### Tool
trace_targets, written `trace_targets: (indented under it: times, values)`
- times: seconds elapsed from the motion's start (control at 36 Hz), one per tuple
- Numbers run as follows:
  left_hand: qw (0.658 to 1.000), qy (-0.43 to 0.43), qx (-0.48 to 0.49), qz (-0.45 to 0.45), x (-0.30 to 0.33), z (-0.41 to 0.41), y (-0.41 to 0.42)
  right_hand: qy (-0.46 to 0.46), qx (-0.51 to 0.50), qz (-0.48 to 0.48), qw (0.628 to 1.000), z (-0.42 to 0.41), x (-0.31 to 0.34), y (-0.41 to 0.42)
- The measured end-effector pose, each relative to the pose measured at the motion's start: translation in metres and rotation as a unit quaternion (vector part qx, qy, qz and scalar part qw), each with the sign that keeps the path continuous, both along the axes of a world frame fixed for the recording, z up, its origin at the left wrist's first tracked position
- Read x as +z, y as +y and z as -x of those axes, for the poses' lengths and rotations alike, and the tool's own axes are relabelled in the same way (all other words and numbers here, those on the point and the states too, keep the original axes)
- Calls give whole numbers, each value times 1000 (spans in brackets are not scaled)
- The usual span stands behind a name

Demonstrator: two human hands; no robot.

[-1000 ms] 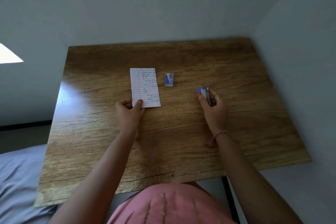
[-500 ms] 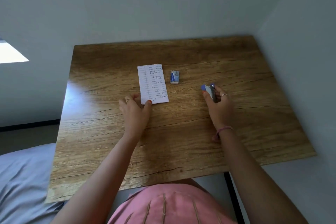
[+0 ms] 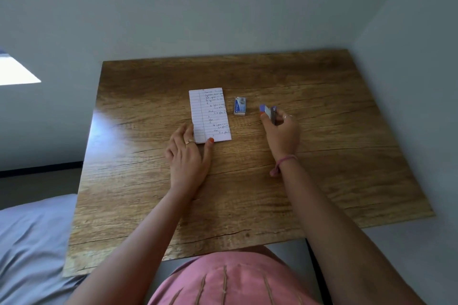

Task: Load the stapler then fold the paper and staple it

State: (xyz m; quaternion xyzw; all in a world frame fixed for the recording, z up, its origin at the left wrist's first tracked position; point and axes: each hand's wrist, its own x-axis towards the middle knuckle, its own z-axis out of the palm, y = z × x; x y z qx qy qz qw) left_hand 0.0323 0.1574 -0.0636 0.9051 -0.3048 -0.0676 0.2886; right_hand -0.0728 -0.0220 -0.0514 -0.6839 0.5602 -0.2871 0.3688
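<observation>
A narrow lined paper [image 3: 210, 115] with handwriting lies flat on the wooden table [image 3: 322, 156]. My left hand [image 3: 188, 156] rests at its near left corner, thumb tip on the paper's bottom edge, fingers spread. To the right of the paper lies a small blue and white staple box [image 3: 240, 106]. Further right, my right hand [image 3: 281, 132] holds a small blue and silver stapler [image 3: 269, 111] just above the table, pinched between thumb and fingers.
The table stands in a corner, with grey walls behind and to the right. A grey bed sheet [image 3: 29, 242] lies low on the left beside the table. My pink top [image 3: 230, 282] shows at the bottom edge.
My left hand has flattened and spread beside the paper's near corner. My right hand with the stapler has moved left toward the staple box.
</observation>
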Motion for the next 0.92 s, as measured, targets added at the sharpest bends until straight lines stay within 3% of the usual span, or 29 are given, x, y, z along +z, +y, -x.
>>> trace_targets:
  times: [0.42, 0.92]
  values:
    - [1000, -14, 7, -15, -2, 0, -2, 141, 74, 35, 987, -35, 5, -28]
    - [997, 40, 58, 34, 5, 0, -8, 170, 142, 41, 974, -20, 12, -30]
